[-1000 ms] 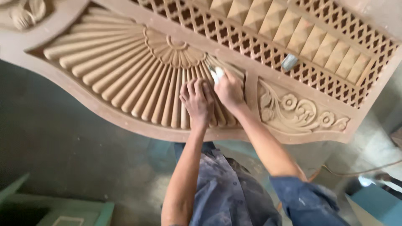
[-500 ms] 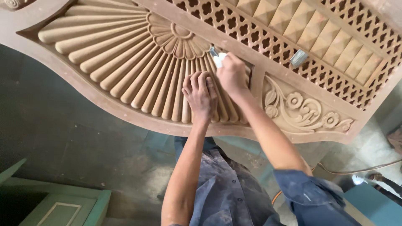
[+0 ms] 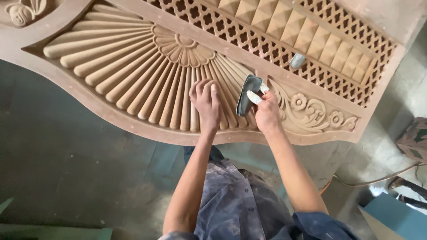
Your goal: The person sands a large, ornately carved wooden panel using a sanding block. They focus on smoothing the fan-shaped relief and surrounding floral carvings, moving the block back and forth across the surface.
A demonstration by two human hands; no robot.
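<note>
Head view: at frame centre, the left hand (image 3: 205,103) lies flat, fingers together, on the pale carved wooden fan panel (image 3: 133,75). The right hand (image 3: 266,113) pinches a folded dark sandpaper sheet (image 3: 247,94) against the ribs, which look smooth already; how much sanding remains is unclear.

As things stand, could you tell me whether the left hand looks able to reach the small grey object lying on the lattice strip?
Probably yes. The left hand rests flat on the fan-shaped ribs, and the small grey object lies uncovered on the lattice beyond the right hand, which holds folded sandpaper. It would have to cross above that hand.

Left hand (image 3: 207,103) lies on carved panel (image 3: 111,75), left of sandpaper (image 3: 247,92).
</note>
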